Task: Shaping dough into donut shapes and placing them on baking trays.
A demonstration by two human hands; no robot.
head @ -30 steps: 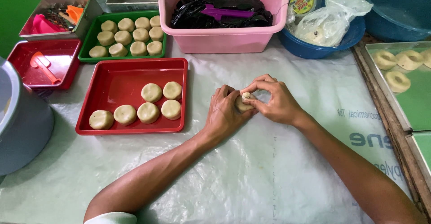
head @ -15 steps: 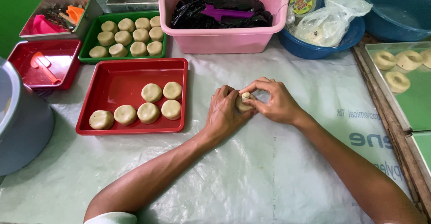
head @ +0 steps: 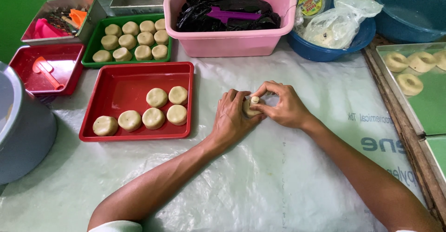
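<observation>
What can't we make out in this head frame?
- Dough piece: mostly covered by the left hand and right hand; its shape is unclear.
- Pink tub: contents hidden under a black bag.
- Grey bucket: cut off by the left edge.
- Ring-shaped dough pieces: their tray is cut off by the right edge.
- Plastic bag: contents too blurred to tell.

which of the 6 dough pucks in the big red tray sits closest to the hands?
The puck at the right end of the lower row in the big red tray, near its right wall. It lies closest to the left hand; the other five sit farther left or higher.
</observation>
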